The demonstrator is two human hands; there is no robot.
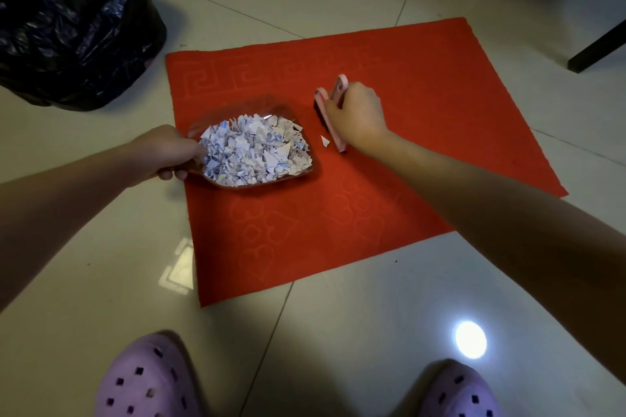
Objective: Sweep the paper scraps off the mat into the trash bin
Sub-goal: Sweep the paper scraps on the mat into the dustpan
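A red mat lies on the tiled floor. On its left part rests a clear plastic dustpan heaped with white paper scraps. My left hand grips the dustpan's handle at its left end. My right hand is shut on a pink hand brush, which stands on the mat just right of the dustpan. One loose paper scrap lies on the mat between brush and dustpan. The trash bin, lined with a black bag, stands at the top left, off the mat.
Dark furniture legs stand at the top right beyond the mat, another at the top edge. My two purple clogs are at the bottom of the view on the tiles. A bright light reflection sits on the floor near the right clog.
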